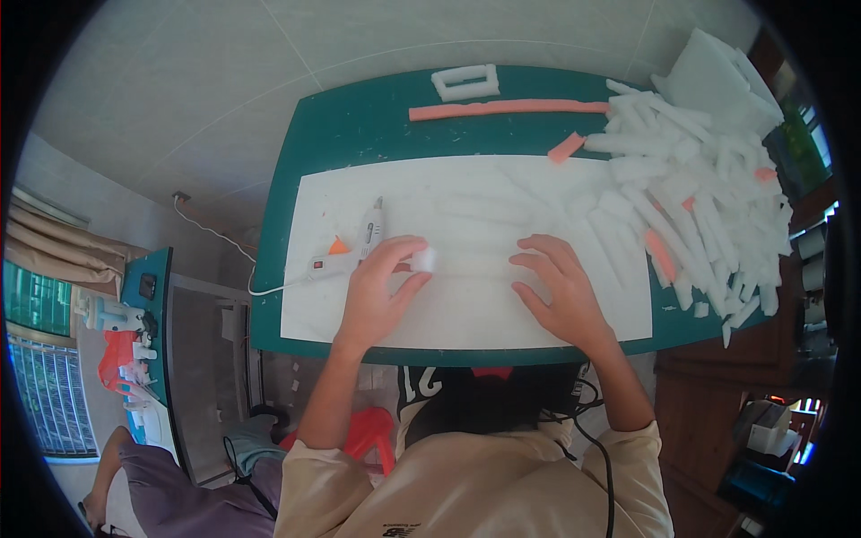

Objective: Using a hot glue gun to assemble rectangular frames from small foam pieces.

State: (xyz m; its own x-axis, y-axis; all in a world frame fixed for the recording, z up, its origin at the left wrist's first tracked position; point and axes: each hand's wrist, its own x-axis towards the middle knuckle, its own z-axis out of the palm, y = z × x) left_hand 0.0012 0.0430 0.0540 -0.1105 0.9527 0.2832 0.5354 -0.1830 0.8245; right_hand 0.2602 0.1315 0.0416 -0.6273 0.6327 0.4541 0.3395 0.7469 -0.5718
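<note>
While a person in purple (193,484) sits at the lower left, a white glue gun (370,229) lies on the white sheet (309,314), its cord trailing off leftward; just beside it, the left hand (381,291) pinches a small white foam piece (424,260) between thumb and fingers, above the sheet's middle-left; farther right, pale foam strips (484,211) blur into the sheet; the right hand (563,291) has its fingers curved and parted, though I cannot tell whether they grip anything pale; beyond it, at the green table's (359,125) right end, foam sticks (717,202), mostly white with some pink, lie heaped against a white foam block (722,85).
</note>
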